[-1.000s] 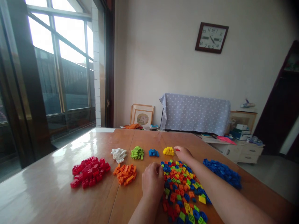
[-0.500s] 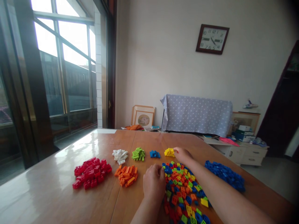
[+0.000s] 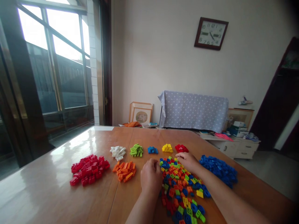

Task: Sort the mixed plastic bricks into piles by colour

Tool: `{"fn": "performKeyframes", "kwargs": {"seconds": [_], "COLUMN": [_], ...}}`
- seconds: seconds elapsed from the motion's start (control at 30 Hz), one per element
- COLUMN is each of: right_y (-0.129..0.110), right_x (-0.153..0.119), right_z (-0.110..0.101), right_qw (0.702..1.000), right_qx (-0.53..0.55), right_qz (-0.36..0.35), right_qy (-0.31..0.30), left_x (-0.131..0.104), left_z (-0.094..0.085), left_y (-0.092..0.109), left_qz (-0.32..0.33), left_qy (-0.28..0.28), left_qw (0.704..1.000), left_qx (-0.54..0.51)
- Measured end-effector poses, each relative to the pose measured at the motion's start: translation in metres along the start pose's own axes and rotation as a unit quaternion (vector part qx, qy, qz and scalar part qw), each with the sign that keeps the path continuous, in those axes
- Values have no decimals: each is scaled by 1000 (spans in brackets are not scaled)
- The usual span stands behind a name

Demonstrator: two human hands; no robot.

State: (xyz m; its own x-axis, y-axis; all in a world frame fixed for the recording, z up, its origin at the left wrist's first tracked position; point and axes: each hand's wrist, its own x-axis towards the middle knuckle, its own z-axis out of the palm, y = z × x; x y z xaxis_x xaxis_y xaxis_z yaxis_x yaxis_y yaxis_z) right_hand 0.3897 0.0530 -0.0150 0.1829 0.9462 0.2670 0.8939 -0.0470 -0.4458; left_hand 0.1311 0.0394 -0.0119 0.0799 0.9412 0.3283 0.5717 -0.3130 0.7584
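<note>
A mixed heap of toy building bricks (image 3: 179, 180) in orange, yellow, green, blue and red lies between my arms. My left hand (image 3: 151, 175) rests at the heap's left edge with its fingers curled in; anything inside them is hidden. Over the heap's far right edge, my right hand (image 3: 188, 161) points left with fingertips drawn together, and I cannot make out what is in them. Just beyond the right hand sits a small red brick pile (image 3: 181, 148), with a yellow brick pile (image 3: 167, 148) to its left.
Other sorted piles stand on the wooden table (image 3: 93, 208): small blue bricks (image 3: 152, 150), lime green bricks (image 3: 136, 150), white bricks (image 3: 118, 152), orange bricks (image 3: 124, 170) and large red bricks (image 3: 90, 169). Right of my right forearm lies a big blue brick pile (image 3: 218, 169).
My right hand has drawn back from the yellow pile to the mixed heap, uncovering the small red pile. The left hand keeps its place by the heap. The view has shifted slightly.
</note>
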Motion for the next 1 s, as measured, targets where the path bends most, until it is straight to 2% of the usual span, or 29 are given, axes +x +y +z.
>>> {"fn": "performKeyframes", "kwargs": {"seconds": [0.17, 0.27, 0.47, 0.67, 0.73, 0.83, 0.93, 1.0], "right_y": [-22, -34, -38, -18, -8, 3, 5, 1], "right_x": [-29, -44, -62, -63, -60, -55, -53, -55], "right_z": [-8, -18, -35, -43, -41, -38, -38, -40], "right_qw": [994, 988, 985, 981, 983, 993, 997, 996], "right_qx": [2, 25, 51, 86, 89, 62, 18, 0], "right_qz": [-89, -117, -111, -70, -36, -7, -16, -35], "right_qy": [-70, -98, -117, -159, -157, -103, -67, -80], "left_x": [1, 1, 2, 1, 1, 2, 2, 1], "left_z": [4, 4, 2, 0, -1, -2, -2, -1], "left_y": [-5, -5, -4, -3, -3, -3, -4, -5], "left_qz": [-9, -12, -12, -17, -17, -12, -5, 1], "left_qy": [-2, -8, -19, -25, -25, -27, -38, -48], "left_qw": [1000, 1000, 1000, 1000, 1000, 999, 998, 996], "left_qx": [-7, -12, -9, 2, 3, 16, 52, 79]}}
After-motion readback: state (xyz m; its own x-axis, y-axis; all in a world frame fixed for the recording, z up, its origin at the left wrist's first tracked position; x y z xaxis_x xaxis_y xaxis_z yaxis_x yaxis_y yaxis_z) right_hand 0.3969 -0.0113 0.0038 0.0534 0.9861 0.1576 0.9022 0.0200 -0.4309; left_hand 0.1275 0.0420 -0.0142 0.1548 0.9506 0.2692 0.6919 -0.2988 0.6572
